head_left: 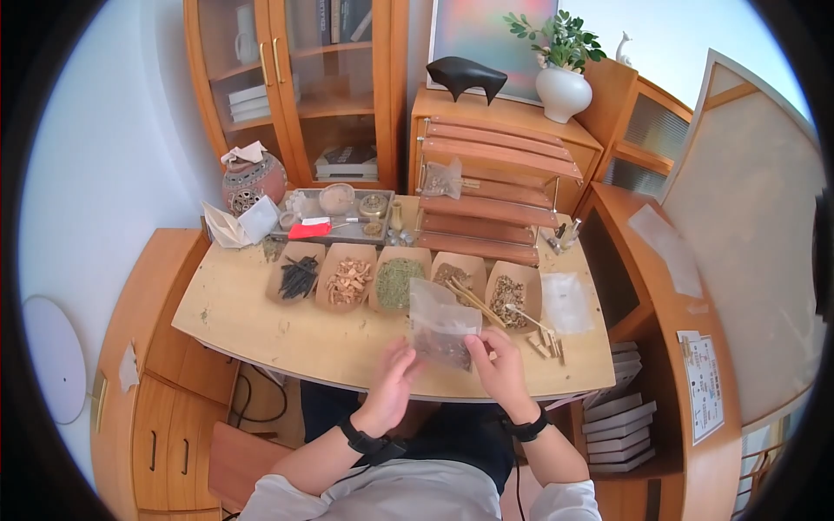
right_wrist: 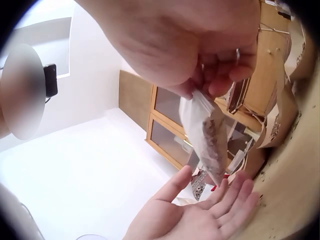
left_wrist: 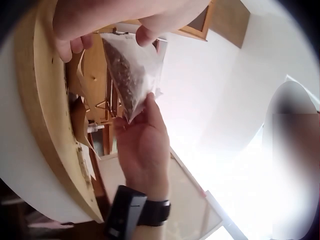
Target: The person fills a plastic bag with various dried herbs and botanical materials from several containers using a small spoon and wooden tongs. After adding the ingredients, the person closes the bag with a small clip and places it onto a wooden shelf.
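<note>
A clear zip bag [head_left: 445, 323] of dark dried bits is up over the table's front edge. My right hand [head_left: 504, 365] pinches one edge of it between thumb and fingers, as the right wrist view also shows. On the bag's other side is my left hand [head_left: 389, 386], fingers loosely extended, its palm [right_wrist: 185, 220] facing the bag [right_wrist: 204, 135] in the right wrist view. Beyond the bag stand paper trays with black strips [head_left: 300, 276], pinkish wood chips [head_left: 349, 280], green herb [head_left: 400, 283], brown bits and pale mixed pieces [head_left: 508, 300].
Thin sticks [head_left: 473, 300] and a white spoon [head_left: 526, 318] lean across the right-hand trays. Short wooden pieces [head_left: 546, 344] and a flat clear bag [head_left: 566, 302] lie at the right. Behind are a tray of small vessels [head_left: 339, 233] and a wooden rack [head_left: 486, 204].
</note>
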The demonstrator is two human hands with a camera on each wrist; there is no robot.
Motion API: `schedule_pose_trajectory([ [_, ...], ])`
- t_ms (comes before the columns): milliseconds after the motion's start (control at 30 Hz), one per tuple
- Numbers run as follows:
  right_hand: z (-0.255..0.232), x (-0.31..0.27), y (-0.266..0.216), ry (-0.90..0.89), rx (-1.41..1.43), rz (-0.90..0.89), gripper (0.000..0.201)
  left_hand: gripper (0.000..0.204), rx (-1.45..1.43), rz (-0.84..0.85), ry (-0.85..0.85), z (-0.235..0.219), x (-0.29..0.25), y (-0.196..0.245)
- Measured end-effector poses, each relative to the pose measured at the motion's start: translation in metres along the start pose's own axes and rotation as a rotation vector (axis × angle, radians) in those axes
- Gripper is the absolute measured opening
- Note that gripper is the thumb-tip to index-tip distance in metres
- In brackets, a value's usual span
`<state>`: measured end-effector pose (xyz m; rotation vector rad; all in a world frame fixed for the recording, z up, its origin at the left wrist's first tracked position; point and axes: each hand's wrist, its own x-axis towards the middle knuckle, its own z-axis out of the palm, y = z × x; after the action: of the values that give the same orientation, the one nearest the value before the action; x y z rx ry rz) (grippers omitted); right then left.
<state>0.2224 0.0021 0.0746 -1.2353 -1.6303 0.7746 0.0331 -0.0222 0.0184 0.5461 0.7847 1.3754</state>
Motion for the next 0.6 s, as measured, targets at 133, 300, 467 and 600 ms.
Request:
schedule_pose_trajectory([
  [133, 0.005, -0.002, 0.012, -0.068, 0.041, -0.066, 0.016, 0.051, 0.255, 0.078, -0.180, -0.010, 0.001, 0.019],
  [300, 0.027, -0.012, 0.049, -0.117, 0.283, 0.068, 0.012, 0.043, 0.373, 0.028, -0.226, -0.044, 0.016, 0.017],
  [467, 0.040, -0.023, 0.065, -0.146, 0.551, 0.231, 0.012, 0.033, 0.296, 0.047, -0.232, -0.039, 0.011, 0.010],
  [600, 0.045, -0.023, 0.065, -0.160, 0.567, 0.189, 0.011, 0.026, 0.442, -0.004, -0.211, -0.050, 0.016, 0.015],
])
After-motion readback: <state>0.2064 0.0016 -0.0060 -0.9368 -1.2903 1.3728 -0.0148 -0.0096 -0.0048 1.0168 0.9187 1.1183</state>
